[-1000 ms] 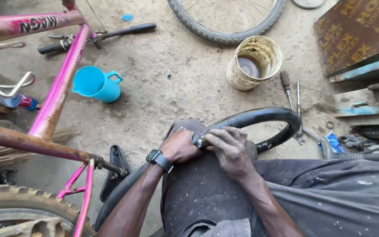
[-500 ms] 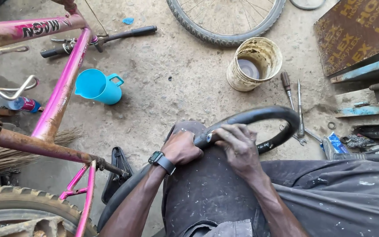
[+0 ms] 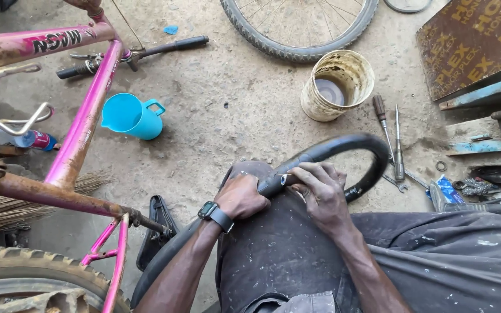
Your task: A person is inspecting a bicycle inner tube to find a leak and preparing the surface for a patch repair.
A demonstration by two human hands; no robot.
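Black rubber is what we are gripping: a bicycle inner tube [image 3: 343,148] is lying draped over our raised knee, looping out above the concrete floor [image 3: 233,110] to the right and trailing down to the lower left past our thigh. Our left hand [image 3: 240,196], with a dark smartwatch [image 3: 214,213] on its wrist, is clamping the tube with the fingers curled tightly around it, so no gap is showing between fingers and rubber. Our right hand [image 3: 320,194] is pressing on the tube just beside the left one, its fingers half bent and spread a little, the fingertips [image 3: 297,175] touching the rubber next to a small pale spot; we cannot tell whether the thumb is closing underneath. The two hands are sitting almost touching each other. Near the tube's far loop, a dirty cream bucket [image 3: 337,84] is standing upright, and a screwdriver [image 3: 382,119] and other slim tools are lying just to the right of the loop. A turquoise plastic jug [image 3: 130,116] is standing well apart to the left, beside the pink bicycle frame [image 3: 85,124]. A spoked wheel [image 3: 300,26] is lying at the top.
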